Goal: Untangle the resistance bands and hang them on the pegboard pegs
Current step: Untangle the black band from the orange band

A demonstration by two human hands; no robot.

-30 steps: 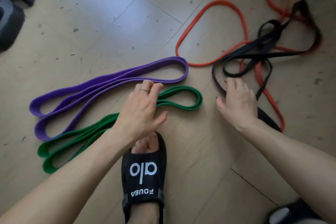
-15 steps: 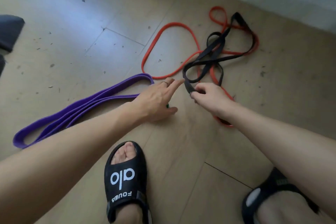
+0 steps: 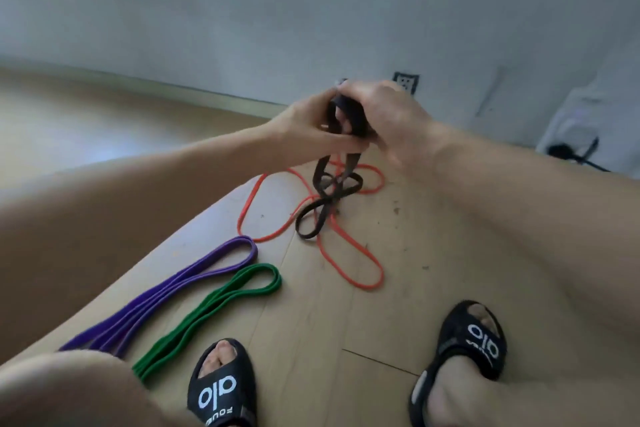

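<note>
While the green band (image 3: 211,314) and purple band (image 3: 180,288) lie straightened side by side on the floor (image 3: 433,236) at about 7 o'clock, near the sandalled feet, the work is farther out at 12 o'clock: left hand (image 3: 304,128) and right hand (image 3: 388,118) are close together, both clamped on the black band (image 3: 320,199). Its lower loops hang twisted over the red band (image 3: 349,270). Lift slowly, feeding black loops free one at a time, so red is not dragged along.

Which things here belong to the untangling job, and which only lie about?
Job: black band, held by left hand and right hand; orange band; purple band; green band.
Lying about: sandals, wall socket.
</note>
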